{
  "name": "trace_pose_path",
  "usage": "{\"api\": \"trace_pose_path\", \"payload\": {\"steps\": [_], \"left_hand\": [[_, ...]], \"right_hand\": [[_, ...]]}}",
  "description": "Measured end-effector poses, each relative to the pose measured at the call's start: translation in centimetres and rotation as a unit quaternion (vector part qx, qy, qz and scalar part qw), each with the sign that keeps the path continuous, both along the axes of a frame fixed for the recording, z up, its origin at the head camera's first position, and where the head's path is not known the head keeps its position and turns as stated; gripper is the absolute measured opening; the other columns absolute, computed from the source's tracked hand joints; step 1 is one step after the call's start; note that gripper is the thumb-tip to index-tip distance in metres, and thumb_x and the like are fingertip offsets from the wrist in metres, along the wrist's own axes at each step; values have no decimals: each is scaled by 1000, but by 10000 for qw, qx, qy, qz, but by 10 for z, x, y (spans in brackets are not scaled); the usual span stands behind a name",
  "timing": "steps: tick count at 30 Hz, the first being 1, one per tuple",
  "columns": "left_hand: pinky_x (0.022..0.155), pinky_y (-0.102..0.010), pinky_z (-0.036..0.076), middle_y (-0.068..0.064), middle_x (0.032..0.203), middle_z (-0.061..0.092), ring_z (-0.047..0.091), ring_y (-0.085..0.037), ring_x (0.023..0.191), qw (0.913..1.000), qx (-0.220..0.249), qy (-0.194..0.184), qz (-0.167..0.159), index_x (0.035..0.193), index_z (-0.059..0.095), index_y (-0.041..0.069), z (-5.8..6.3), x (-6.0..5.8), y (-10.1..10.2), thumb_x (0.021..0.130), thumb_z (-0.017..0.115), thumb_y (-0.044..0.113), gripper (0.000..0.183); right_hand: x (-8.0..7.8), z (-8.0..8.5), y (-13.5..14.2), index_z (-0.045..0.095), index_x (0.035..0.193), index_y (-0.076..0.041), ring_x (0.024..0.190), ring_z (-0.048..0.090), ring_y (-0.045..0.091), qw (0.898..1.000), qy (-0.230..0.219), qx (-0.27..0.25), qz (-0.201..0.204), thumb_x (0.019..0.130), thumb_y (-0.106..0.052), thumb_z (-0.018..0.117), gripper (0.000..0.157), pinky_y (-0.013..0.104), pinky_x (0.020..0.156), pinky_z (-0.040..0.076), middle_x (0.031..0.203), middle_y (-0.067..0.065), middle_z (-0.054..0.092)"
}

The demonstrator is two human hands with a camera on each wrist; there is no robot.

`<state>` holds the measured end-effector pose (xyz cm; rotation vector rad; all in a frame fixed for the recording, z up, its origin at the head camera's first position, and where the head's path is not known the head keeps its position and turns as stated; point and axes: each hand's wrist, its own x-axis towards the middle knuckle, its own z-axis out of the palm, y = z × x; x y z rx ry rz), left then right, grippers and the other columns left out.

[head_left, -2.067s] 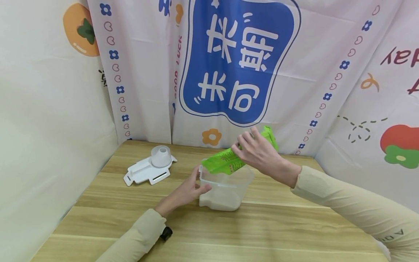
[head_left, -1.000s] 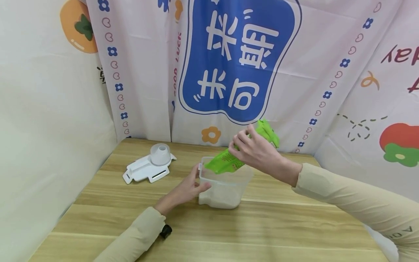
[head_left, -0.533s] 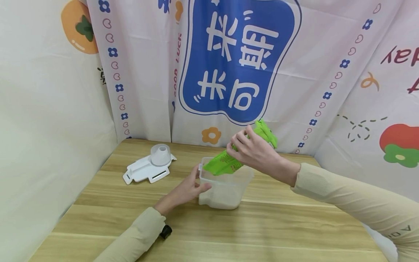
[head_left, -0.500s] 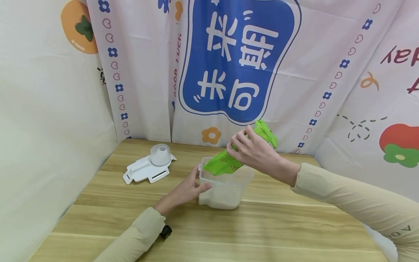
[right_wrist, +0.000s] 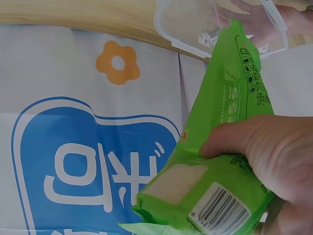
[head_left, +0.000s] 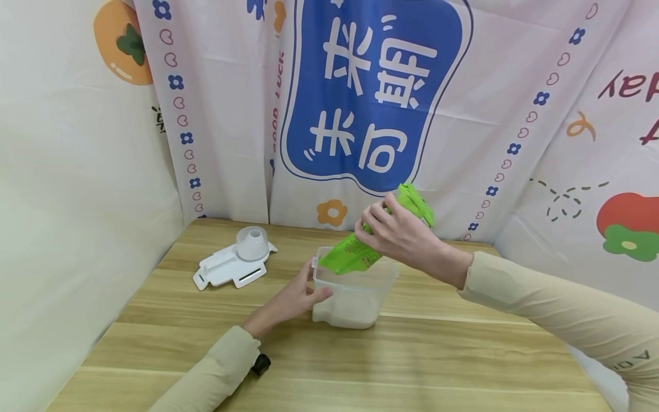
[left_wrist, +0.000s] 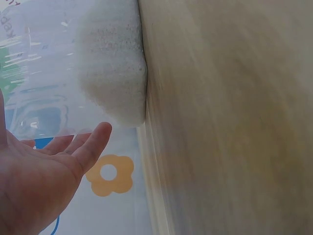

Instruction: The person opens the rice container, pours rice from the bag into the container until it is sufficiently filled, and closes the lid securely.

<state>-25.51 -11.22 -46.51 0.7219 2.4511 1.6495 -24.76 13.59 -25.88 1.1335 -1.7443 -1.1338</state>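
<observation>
My right hand (head_left: 393, 229) grips a green rice bag (right_wrist: 215, 112) around its middle, thumb on the printed front. The bag slants down to the left, its lower end over the mouth of a clear plastic container (head_left: 355, 300). White grains (left_wrist: 117, 68) lie in the bottom of this container, which stands upright on the table. At its left side my left hand (head_left: 293, 297) holds it, thumb on the near wall and fingers along the side. In the left wrist view the fingertips are partly hidden behind the wall.
A white lid (head_left: 223, 272) lies on the wooden table (head_left: 309, 366) to the left, with a translucent cup (head_left: 252, 245) standing on it. Printed cloth (head_left: 231, 114) hangs behind the table and at both sides.
My right hand and the rice bag have shifted slightly left, and the bag's upper end has risen a little. My left hand and the container stay in place.
</observation>
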Motion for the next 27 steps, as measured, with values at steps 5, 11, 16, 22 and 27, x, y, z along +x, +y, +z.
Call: {"api": "trace_pose_path", "payload": {"steps": [5, 11, 16, 22, 27], "left_hand": [[94, -36, 53, -5, 146, 43, 46, -24, 133, 10000, 40, 21, -44, 155, 10, 28, -1, -1, 0, 95, 64, 39, 81], [94, -39, 53, -7, 147, 42, 46, -26, 134, 10000, 50, 39, -68, 155, 11, 28, -1, -2, -1, 95, 64, 38, 81], [94, -38, 54, -7, 147, 41, 46, -26, 134, 9999, 77, 36, -88, 156, 10, 23, -1, -2, -1, 95, 64, 39, 84], [94, -38, 54, -7, 147, 41, 46, -27, 134, 9999, 80, 63, -115, 156, 9, 26, -1, -2, -1, 95, 64, 39, 83], [94, -38, 54, -7, 147, 41, 46, -28, 134, 9999, 37, 92, -117, 156, 8, 24, -1, -2, -1, 94, 64, 40, 85]], "right_hand": [[0, 2, -2, 57, 125, -18, 99, 56, 30, 9999, 31, 109, 32, 76, -28, 76, 53, 47, 94, 48, 113, 12, 64], [1, 6, -5, 55, 128, -19, 101, 57, 31, 9995, 114, 284, 10, 79, -31, 74, 54, 49, 96, 46, 113, 13, 64], [1, 9, -7, 54, 128, -20, 101, 57, 30, 9993, 83, 355, 50, 81, -31, 73, 51, 49, 97, 46, 111, 12, 64], [2, 11, -11, 55, 127, -21, 101, 58, 29, 9989, 60, 453, 60, 82, -32, 73, 49, 48, 97, 46, 111, 11, 66], [3, 10, -16, 56, 126, -21, 102, 59, 28, 9983, 83, 565, 82, 83, -35, 73, 49, 48, 97, 44, 112, 9, 66]]}}
